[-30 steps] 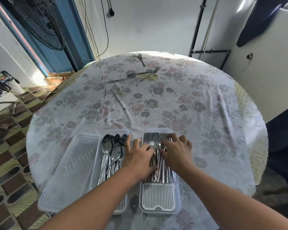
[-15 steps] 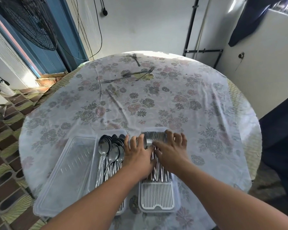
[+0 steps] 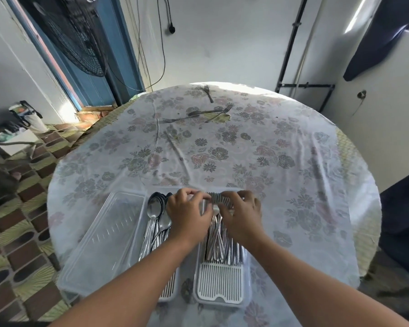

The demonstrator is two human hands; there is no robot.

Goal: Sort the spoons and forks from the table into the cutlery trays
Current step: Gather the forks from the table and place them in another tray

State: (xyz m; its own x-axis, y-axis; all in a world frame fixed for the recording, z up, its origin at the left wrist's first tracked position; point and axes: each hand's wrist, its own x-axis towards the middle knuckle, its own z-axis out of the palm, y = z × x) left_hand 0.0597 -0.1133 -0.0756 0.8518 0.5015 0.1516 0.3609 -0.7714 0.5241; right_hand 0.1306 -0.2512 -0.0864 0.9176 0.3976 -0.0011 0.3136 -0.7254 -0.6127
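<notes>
Two white slatted cutlery trays stand side by side at the near edge of the table. The left tray (image 3: 168, 295) holds a pile of spoons (image 3: 155, 210). In the right tray (image 3: 222, 287) lies a bundle of forks (image 3: 219, 241), tines pointing away from me. My left hand (image 3: 189, 214) and my right hand (image 3: 242, 217) sit over the fork heads, fingers curled round them from either side. Several loose forks lie at the far side of the table, one alone (image 3: 207, 93), the others crossing (image 3: 206, 112).
A clear plastic lid (image 3: 104, 239) lies left of the spoon tray. The round table (image 3: 293, 161) has a flowered cloth with creases. A fan, cables and a blue door frame stand behind it. A dark figure is at the right edge.
Both hands have slid up the forks toward the tines, and their fingers, flat on the forks before, now curl round the fork heads. The camera view has shifted slightly.
</notes>
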